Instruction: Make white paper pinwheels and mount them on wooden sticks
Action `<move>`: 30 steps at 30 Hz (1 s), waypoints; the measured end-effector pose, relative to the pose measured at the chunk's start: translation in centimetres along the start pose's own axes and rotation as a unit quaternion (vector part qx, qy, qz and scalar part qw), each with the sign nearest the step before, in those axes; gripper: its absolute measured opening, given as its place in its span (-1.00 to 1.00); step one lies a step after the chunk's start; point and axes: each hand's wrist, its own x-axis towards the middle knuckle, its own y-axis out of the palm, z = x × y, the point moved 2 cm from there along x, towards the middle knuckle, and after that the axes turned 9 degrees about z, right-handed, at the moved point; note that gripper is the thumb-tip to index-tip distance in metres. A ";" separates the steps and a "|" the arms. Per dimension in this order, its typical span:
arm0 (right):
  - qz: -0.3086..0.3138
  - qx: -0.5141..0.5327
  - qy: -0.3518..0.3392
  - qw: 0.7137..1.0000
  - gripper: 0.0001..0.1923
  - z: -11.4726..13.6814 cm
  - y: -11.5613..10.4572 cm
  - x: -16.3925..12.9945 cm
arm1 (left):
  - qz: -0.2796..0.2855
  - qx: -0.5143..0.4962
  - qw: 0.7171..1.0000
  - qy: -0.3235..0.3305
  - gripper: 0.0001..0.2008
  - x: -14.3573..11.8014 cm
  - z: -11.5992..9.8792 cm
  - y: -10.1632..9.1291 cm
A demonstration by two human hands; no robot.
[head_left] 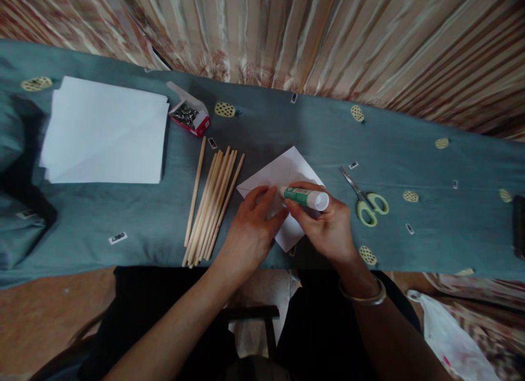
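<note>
Sticks (213, 203) left of folded paper (283, 176), scissors (365, 198) right.

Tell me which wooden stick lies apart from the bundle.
The leftmost wooden stick: it lies alone with a gap, while the bundle lies packed together to its right.

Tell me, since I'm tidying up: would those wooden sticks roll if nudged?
Likely yes: the wooden sticks look round and thin, lying loose on the cloth. They seem stiff and light. The soft cloth may slow them.
</note>
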 end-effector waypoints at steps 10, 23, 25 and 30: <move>0.007 0.014 0.019 1.000 -0.76 -0.1 -0.2 -0.5 | 0.024 0.001 1.000 -0.003 -0.65 0.0 0.0 -0.3; -0.013 0.031 0.031 0.999 -0.77 -0.8 -0.3 -0.6 | 0.012 0.002 1.000 0.006 -0.65 0.0 0.0 -0.3; -0.019 0.035 0.034 0.999 -0.78 -0.9 -0.3 -0.5 | 0.012 0.002 1.000 0.005 -0.65 0.1 0.1 -0.3; -0.097 0.183 0.087 0.974 -0.77 -1.3 -0.6 0.0 | 0.011 -0.016 1.000 0.000 -0.61 0.0 0.1 -0.1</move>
